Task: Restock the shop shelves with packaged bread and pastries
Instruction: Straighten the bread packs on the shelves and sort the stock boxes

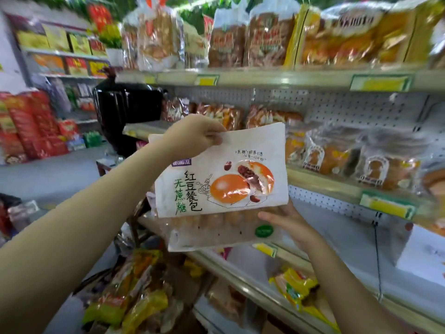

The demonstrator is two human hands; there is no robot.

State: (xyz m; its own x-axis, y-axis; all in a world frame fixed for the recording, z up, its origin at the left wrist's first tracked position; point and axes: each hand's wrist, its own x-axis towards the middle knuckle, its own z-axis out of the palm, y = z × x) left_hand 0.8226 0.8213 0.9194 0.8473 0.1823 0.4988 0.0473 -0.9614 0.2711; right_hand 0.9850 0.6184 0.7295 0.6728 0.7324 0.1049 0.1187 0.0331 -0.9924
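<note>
I hold a white bread package [221, 174] with green and black lettering and a picture of orange buns, upright in front of the shelves. My left hand [195, 133] pinches its top edge. My right hand [289, 220] supports its lower right corner from behind, where the clear bottom part shows small rolls. The package hangs in front of the third shelf [337, 237], which is largely bare behind it. The shelf above [320, 182] carries several clear bags of pastries [375, 162].
The top shelf [265, 78] is packed with bagged bread loaves. A yellow packet [298, 285] lies on a lower shelf. Loose yellow and orange snack bags [134, 300] pile at the bottom left. A black bag [125, 109] stands at the shelf's left end. Red packages fill the far left.
</note>
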